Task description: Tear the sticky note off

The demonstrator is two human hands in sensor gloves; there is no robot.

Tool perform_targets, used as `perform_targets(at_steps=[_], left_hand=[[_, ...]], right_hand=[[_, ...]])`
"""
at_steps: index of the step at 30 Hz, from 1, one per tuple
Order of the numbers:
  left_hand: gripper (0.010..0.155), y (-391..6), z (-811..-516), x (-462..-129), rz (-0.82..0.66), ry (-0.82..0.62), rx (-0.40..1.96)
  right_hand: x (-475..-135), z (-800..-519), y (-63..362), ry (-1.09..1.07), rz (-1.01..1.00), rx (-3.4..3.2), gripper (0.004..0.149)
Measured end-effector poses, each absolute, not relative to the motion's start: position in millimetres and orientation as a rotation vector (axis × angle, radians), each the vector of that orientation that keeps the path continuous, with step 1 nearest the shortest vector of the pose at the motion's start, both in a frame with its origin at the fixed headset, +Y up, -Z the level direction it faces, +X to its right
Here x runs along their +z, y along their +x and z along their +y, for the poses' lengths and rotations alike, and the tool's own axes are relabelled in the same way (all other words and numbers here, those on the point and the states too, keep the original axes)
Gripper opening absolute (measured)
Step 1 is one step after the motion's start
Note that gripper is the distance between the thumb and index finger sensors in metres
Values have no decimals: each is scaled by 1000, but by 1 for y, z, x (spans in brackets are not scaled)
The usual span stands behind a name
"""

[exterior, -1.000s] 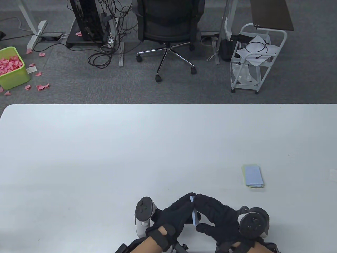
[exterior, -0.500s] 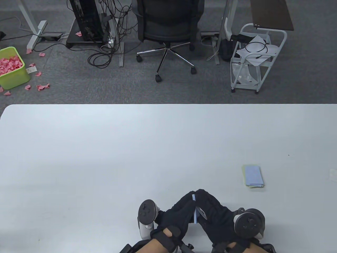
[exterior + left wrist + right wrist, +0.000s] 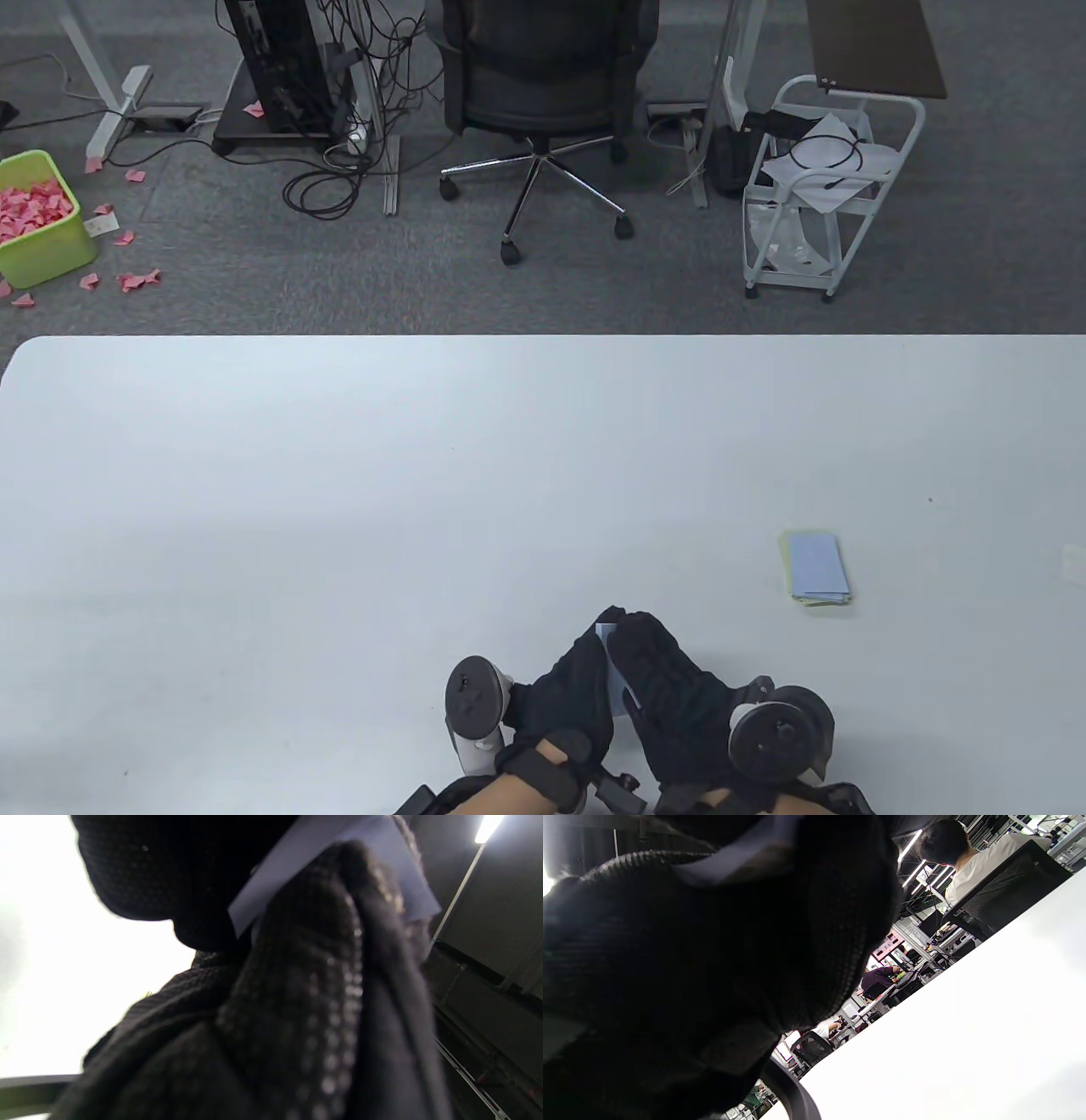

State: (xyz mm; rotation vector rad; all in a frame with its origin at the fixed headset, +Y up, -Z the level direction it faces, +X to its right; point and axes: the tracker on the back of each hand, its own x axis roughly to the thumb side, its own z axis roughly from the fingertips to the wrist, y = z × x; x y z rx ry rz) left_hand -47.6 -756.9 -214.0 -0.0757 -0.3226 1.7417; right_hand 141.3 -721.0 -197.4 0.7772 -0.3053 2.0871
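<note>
- Table view: gloved hands meet at the near edge of the white tabletop (image 3: 339, 475). The left hand (image 3: 573, 688) and right hand (image 3: 662, 683) press together with a pale blue sticky note (image 3: 607, 662) held on edge between them; only a thin sliver of it shows. Both hands grip the note, fingers closed around it. A second stack of blue and yellow notes (image 3: 817, 567) lies flat on the tabletop, well apart to the right. Beyond the tabletop, on the floor, stand an office chair (image 3: 543, 85), a white cart (image 3: 827, 187) and a green bin of pink scraps (image 3: 38, 216).
- Left wrist view: the blue sticky note (image 3: 407, 870) sticks out at the top, pinched between dark gloved fingers (image 3: 314, 963) that fill most of the picture. Blur hides where each fingertip sits.
- Right wrist view: a strip of the sticky note (image 3: 742, 857) shows near the top, wedged against the glove. The rest is dark fabric and bright tabletop (image 3: 967, 1035).
- Risk, as a judgement: with the hands this tightly bunched, pulling could crumple the sheet or rip it unevenly. Thick gloves may also grab more than one sheet, or let the paper slip.
</note>
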Motion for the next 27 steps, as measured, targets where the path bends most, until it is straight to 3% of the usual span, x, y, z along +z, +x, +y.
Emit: perform_targets(at_steps=[13,27], left_hand=[[72,-51,-759,-218,-300,-204,1851],[74,-63,-783,-227,-320,-489,1911]], right_hand=[[-199,-721,147,816,-302,2034,50],[-212,-729,165,790,-56,1836,50]])
